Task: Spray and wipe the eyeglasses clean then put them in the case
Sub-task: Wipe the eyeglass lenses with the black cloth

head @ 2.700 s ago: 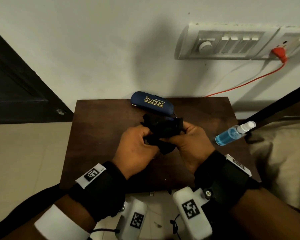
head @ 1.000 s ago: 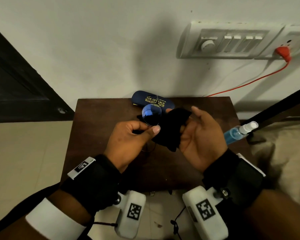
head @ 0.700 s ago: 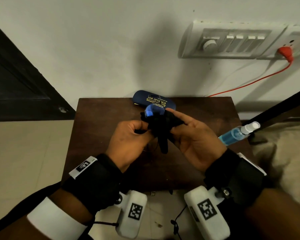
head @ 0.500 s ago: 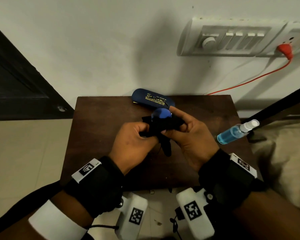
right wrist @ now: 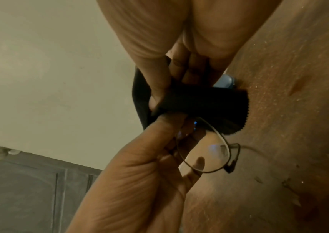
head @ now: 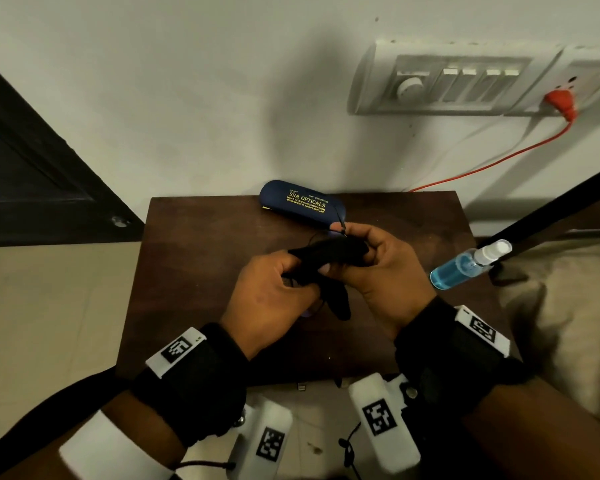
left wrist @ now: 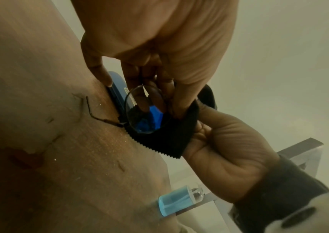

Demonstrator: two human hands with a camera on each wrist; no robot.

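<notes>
Glasses (left wrist: 143,110): thin wire frame, round lenses, held in the air over mid-desk, between both hands; one lens bare and facing the left wrist cam w/ a blue glint, the other lens wrapped in cloth (head: 329,258). One temple arm sticks out toward the desk top. Left hand (head: 274,299): fingers curled, grip pinching the frame by the bare lens, thumb tip against the cloth. Right hand (head: 385,275): thumb and fingers pressed together on the black cloth, folded over the lens; a loose tail of cloth w/ zigzag edge hangs below the hands. Case (head: 302,206): dark blue, gold lettering, closed, lying at the far edge of the desk (head: 194,258) near the wall, just beyond the right fingertips; apart from the glasses. Spray (head: 465,265): small clear bottle, blue liquid, white nozzle, lying on its side at the desk's right edge, well right of the hands, untouched. Desk: dark brown wood, small droplets on the surface in the wrist views. Misc: switch panel (head: 451,81) on wall, red plug (head: 561,102) w/ red cord running down behind the desk; dark door (head: 32,174) at left; black wrist straps w/ printed markers on both arms.
</notes>
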